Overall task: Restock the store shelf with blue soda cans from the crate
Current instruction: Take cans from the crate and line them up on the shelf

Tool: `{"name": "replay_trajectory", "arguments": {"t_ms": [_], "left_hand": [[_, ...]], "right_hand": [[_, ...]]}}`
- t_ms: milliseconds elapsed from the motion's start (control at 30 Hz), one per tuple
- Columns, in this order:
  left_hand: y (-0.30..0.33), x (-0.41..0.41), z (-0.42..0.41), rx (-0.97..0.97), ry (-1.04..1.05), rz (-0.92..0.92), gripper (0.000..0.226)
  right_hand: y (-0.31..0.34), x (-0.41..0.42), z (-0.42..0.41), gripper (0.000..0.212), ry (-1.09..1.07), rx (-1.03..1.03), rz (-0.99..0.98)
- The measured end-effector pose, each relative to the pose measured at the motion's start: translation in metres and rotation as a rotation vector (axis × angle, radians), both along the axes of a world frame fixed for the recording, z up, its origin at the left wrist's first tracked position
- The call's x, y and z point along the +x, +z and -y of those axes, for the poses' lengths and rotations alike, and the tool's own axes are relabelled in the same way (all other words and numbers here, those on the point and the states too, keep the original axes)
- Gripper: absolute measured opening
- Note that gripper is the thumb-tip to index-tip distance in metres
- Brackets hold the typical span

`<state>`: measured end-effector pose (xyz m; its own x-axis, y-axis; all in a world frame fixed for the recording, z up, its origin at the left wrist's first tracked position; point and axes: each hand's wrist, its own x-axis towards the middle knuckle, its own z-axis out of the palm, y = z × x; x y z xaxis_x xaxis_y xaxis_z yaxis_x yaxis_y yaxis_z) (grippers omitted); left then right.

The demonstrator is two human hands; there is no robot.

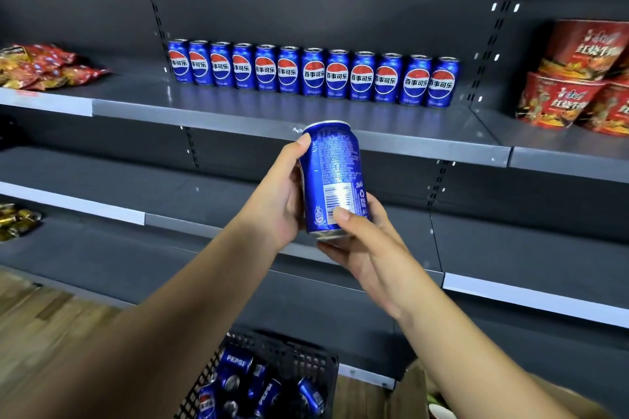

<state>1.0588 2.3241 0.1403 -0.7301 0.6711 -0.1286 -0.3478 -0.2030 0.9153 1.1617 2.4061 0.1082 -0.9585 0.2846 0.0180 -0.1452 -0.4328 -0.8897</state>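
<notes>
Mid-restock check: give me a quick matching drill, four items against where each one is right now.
Items:
1. held can
2. row of cans
3. noodle cups
4. crate

Places:
A. on the floor, bottom of view
B. right end of the shelf
C. between both hands, in front of the shelf
D. upright along the middle of the shelf

Pairs: 1-C, 2-D, 3-B, 4-A

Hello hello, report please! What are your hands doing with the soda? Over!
Left hand and right hand both grip one blue Pepsi can, upright. Row of cans already on shelf. More in black crate. Nothing blocking. Over.
</notes>
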Motion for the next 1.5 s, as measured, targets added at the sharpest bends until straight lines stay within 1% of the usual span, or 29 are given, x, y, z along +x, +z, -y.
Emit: {"name": "replay_trajectory", "arguments": {"t_ms": [67,133,200,233,300,400,433,533,600,633,700,767,833,867,933,1033,1067,1100,1167,1200,1233,1300,1400,1433,1500], "left_hand": [[-0.001,0.001,-0.001,-0.004,-0.002,0.022,0.059],[-0.001,0.002,-0.002,-0.045,-0.007,0.049,0.062],[-0.001,0.003,-0.004,-0.113,0.003,0.043,0.067],[0.0,0.006,-0.005,-0.131,0.029,0.025,0.068],[0.001,0.009,-0.009,-0.093,0.095,-0.036,0.068],[0.004,0.021,-0.012,-0.076,0.166,-0.095,0.073],[0.004,0.023,-0.012,-0.082,0.195,-0.087,0.071],[0.004,0.025,-0.011,-0.053,0.243,-0.064,0.053],[0.008,0.026,-0.008,-0.023,0.234,-0.058,0.044],[0.009,0.026,-0.006,-0.005,0.21,-0.053,0.044],[0.012,0.027,-0.002,0.039,0.135,-0.045,0.053],[0.015,0.03,0.001,0.088,0.077,-0.035,0.064],[0.016,0.031,0.003,0.098,0.048,-0.043,0.067],[0.016,0.031,0.004,0.091,0.043,-0.05,0.068],[0.017,0.033,0.007,0.07,0.05,-0.069,0.068],[0.021,0.039,0.009,0.01,0.091,-0.127,0.075],[0.022,0.04,0.009,0.007,0.113,-0.151,0.071],[0.023,0.042,0.009,0.02,0.133,-0.163,0.061],[0.026,0.043,0.011,0.034,0.172,-0.167,0.04],[0.027,0.042,0.013,0.033,0.18,-0.161,0.038],[0.029,0.041,0.017,0.042,0.172,-0.144,0.042],[0.031,0.037,0.024,0.081,0.125,-0.111,0.056],[0.033,0.033,0.033,0.14,0.073,-0.102,0.067],[0.033,0.034,0.035,0.143,0.06,-0.107,0.067],[0.032,0.033,0.038,0.131,0.045,-0.113,0.067]], "right_hand": [[0.002,0.0,0.0,0.054,-0.033,-0.02,-0.016],[0.005,0.0,0.003,0.06,-0.111,0.013,-0.015],[0.006,-0.002,0.005,0.056,-0.211,0.057,-0.008],[0.006,-0.002,0.005,0.053,-0.26,0.088,-0.001],[0.007,-0.001,0.005,0.052,-0.333,0.173,0.01],[0.011,0.001,0.006,0.061,-0.384,0.365,0.029],[0.012,0.002,0.007,0.065,-0.379,0.422,0.039],[0.015,0.005,0.008,0.072,-0.337,0.511,0.066],[0.018,0.009,0.008,0.072,-0.272,0.483,0.07],[0.019,0.011,0.008,0.069,-0.217,0.418,0.072],[0.02,0.014,0.007,0.06,-0.066,0.234,0.069],[0.018,0.014,0.005,0.057,0.046,0.109,0.076],[0.016,0.013,0.006,0.055,0.068,0.052,0.045],[0.015,0.013,0.006,0.052,0.046,0.042,0.026],[0.015,0.013,0.01,0.049,-0.034,0.068,0.008],[0.017,0.013,0.015,0.044,-0.185,0.233,0.012],[0.017,0.012,0.017,0.043,-0.223,0.29,0.0],[0.018,0.013,0.019,0.044,-0.237,0.327,-0.011],[0.018,0.015,0.024,0.052,-0.206,0.341,-0.036],[0.017,0.016,0.025,0.058,-0.178,0.331,-0.05],[0.018,0.017,0.026,0.062,-0.155,0.318,-0.059],[0.018,0.017,0.023,0.064,-0.103,0.284,-0.076],[0.022,0.016,0.018,0.073,0.088,0.193,-0.071],[0.024,0.016,0.019,0.069,0.145,0.191,-0.06],[0.026,0.016,0.024,0.049,0.168,0.242,-0.053]]}}
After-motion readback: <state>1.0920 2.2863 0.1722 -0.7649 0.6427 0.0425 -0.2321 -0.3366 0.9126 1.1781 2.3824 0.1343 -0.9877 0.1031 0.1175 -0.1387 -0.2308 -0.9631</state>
